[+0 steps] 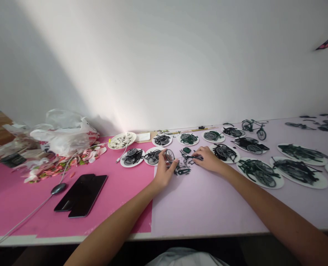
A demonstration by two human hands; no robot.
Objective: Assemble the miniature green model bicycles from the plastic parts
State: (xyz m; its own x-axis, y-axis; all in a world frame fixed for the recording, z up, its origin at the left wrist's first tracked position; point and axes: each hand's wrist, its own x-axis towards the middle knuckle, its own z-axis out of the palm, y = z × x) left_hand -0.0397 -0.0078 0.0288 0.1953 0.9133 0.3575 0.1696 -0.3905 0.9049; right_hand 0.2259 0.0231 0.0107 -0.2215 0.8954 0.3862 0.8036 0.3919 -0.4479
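Note:
My left hand (pixel 164 171) pinches a small model bicycle wheel (pixel 170 155) upright between thumb and fingers. To its right, my right hand (pixel 209 159) has its fingertips closed on a thin dark bicycle part (pixel 196 157), whose exact shape is partly hidden. Between and below the hands lie loose model bicycle pieces (pixel 183 171), dark green and grey. A paper plate of wheels and parts (pixel 153 157) lies just left of my left hand. Another plate of dark parts (pixel 224 152) is right behind my right wrist.
Several more part-filled plates (pixel 259 173) spread to the right. An assembled model bicycle (pixel 254 127) stands near the wall. On the pink left side lie two dark phone-like devices (pixel 83 194), a cabled mouse-like object (pixel 58 188), petals (pixel 61 164) and a plastic bag (pixel 65 135).

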